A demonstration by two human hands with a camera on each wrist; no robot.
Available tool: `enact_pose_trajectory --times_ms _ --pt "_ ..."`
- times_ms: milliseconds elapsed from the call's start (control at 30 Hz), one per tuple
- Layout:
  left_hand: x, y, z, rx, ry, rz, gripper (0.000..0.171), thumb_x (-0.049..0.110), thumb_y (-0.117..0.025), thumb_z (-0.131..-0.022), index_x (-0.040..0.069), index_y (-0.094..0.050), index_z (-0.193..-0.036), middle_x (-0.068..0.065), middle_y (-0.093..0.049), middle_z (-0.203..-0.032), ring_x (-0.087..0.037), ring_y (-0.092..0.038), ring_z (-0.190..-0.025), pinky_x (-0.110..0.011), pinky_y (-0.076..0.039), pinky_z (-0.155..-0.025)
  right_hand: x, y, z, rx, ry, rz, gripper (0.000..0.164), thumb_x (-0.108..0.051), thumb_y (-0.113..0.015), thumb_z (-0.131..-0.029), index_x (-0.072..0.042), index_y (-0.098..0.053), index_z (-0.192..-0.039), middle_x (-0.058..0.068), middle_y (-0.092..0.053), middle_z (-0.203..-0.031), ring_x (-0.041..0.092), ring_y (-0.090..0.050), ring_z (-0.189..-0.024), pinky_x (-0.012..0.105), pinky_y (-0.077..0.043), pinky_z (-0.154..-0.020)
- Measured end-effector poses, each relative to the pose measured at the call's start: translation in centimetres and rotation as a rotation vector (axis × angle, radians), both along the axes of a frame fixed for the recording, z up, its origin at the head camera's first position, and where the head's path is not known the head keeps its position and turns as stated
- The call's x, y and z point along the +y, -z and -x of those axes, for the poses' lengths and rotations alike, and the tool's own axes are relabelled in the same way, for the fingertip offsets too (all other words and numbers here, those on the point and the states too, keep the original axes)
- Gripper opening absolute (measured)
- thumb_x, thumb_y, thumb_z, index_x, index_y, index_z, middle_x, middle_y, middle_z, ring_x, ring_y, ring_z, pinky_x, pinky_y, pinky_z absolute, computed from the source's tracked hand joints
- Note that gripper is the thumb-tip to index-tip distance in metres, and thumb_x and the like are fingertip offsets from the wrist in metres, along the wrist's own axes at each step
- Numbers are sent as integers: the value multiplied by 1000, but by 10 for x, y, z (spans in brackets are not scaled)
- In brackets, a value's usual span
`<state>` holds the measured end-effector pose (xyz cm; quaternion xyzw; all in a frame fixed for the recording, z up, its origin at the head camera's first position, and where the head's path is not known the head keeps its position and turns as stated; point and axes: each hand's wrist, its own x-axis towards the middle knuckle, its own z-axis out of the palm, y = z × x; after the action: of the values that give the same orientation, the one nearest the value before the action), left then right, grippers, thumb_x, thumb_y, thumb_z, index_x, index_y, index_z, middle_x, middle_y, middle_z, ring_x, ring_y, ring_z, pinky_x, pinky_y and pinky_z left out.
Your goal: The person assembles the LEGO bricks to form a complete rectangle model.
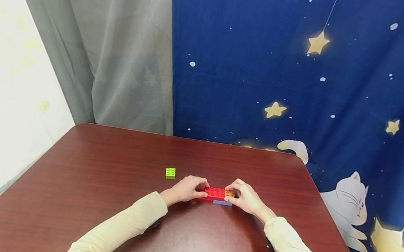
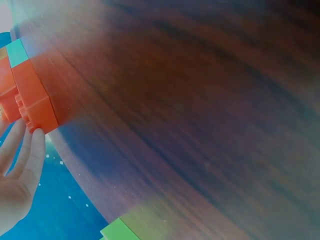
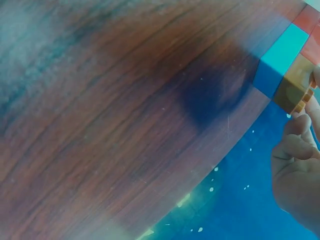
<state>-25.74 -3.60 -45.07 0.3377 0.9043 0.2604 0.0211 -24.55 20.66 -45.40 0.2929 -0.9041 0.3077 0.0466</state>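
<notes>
Two-layer brick stack (image 1: 214, 198) sits on the table (image 1: 111, 162), between both hands. Bottom row: lower red brick (image 2: 37, 95) at the left end, blue brick (image 3: 282, 57) at the right end, butted end to end. Top row: upper red brick (image 1: 215, 192) mid-stack, orange brick (image 3: 295, 85) beside it, over the blue one.

Left hand (image 1: 188, 188) curls round the stack's left end, thumb on near side, fingers on far side; cannot tell which red brick takes the grip. Right hand (image 1: 248, 197) pinches the orange brick, thumb near side, fingers far side. Hands apart from each other, one per end.

Progress: four bricks already assembled into one low block, both layers in place. Orange piece looks flush on the blue in the right wrist view, but fingers cover part of it; cannot tell if fully pressed down. Current step is probably seating or squaring up the top row.

Left over: green brick (image 1: 170, 173) lies loose on the table, beyond the left hand, well apart from the stack, untouched. Lower red brick shows bare studs at its left end, so there seems to be room on top there. Build judged mostly done, green the only unattached piece in view.
</notes>
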Motion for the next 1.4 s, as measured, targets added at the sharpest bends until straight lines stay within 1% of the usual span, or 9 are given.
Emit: enact_pose_trajectory --times_ms 233,433,600,700,800,867,1067,1233,1400 --pt "-1 0 2 3 -11 -1 22 28 -66 -78 17 -61 -96 6 -61 -88 -8 -53 -79 -26 -43 -75 -2 -2 -2 2 -15 56 27 -19 -73 -72 -10 -65 -96 -5 -51 -83 12 -43 -63 23 -38 -53" --pt "-1 4 0 -2 -7 0 21 28 -66 -79 16 -61 -96 6 -61 -87 -9 -53 -79 -27 -43 -75 -1 3 -2 57 -65 78 26 -21 -73 -72 -7 -65 -93 -4 -51 -81 11 -42 -60 21 -37 -51" --pt "-1 3 -1 -8 -14 -1 22 28 -66 -79 16 -61 -96 5 -61 -88 -9 -53 -79 -27 -43 -75 4 5 0 24 -58 76 28 -22 -73 -72 -10 -65 -96 -3 -53 -84 13 -44 -58 20 -37 -51" --pt "0 3 0 -8 -11 -5 21 29 -66 -79 17 -61 -96 5 -61 -88 -9 -53 -79 -27 -43 -75 11 8 1 57 -57 106 29 -20 -74 -72 -8 -65 -96 -2 -54 -84 10 -42 -56 20 -36 -49" --pt "0 3 1 -1 -5 -9 21 29 -66 -79 17 -62 -95 6 -61 -87 -9 -53 -78 -27 -43 -74 18 12 2 131 -58 147 29 -21 -75 -71 -6 -66 -93 -2 -54 -81 7 -39 -54 20 -34 -46" --pt "1 3 1 3 -3 -10 21 29 -66 -79 17 -62 -95 6 -61 -87 -8 -53 -78 -26 -43 -74 21 13 1 138 -43 153 28 -22 -75 -70 -8 -66 -93 -3 -53 -80 7 -39 -55 20 -34 -46" --pt "0 1 1 9 -1 -16 21 28 -66 -79 16 -62 -95 5 -61 -88 -8 -53 -78 -27 -43 -74 21 13 1 91 -15 122 29 -19 -75 -70 -10 -66 -96 -2 -54 -78 9 -42 -56 22 -37 -49" --pt "0 0 0 11 -3 -5 21 29 -66 -79 16 -62 -95 6 -61 -86 -8 -52 -77 -26 -43 -73 19 12 0 44 16 87 28 -20 -74 -72 -13 -65 -97 -4 -53 -79 7 -42 -57 21 -38 -51" --pt "0 1 0 17 -2 -6 20 28 -66 -79 16 -61 -95 6 -60 -84 -7 -52 -75 -26 -43 -72 18 12 -1 32 26 76 29 -21 -74 -72 -13 -65 -98 -3 -53 -80 8 -43 -57 22 -38 -52"
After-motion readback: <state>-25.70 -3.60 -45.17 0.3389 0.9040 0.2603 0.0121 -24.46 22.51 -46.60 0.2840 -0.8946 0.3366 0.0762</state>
